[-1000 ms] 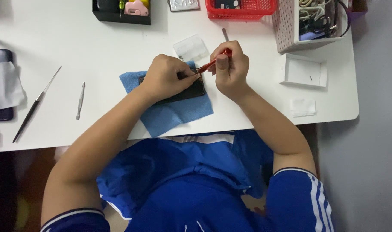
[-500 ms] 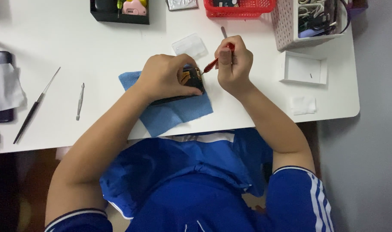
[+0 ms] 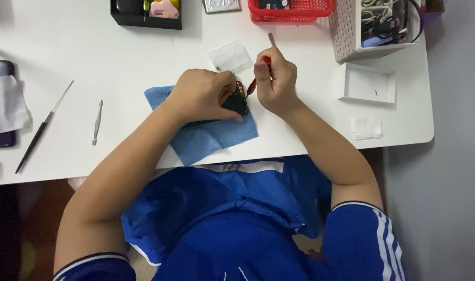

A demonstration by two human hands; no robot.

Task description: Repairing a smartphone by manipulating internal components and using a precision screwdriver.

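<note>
red tool [image 3: 253,86] in right hand [image 3: 275,83] touching dark device [image 3: 236,102]

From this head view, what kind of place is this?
Probably a small electronics repair bench. On a white table the left hand steadies a small black device on a blue cloth, while the right hand works it with a red-handled tool. Metal picks lie nearby.

Your clothing: blue short-sleeved sports shirt [image 3: 237,208], both forearms bare. Sleeve nearer your right-hand fingers carries three white stripes [image 3: 386,234] and a white cuff edge; the other sleeve has a thin white cuff line [image 3: 92,258]. White stripe across the front.
</note>
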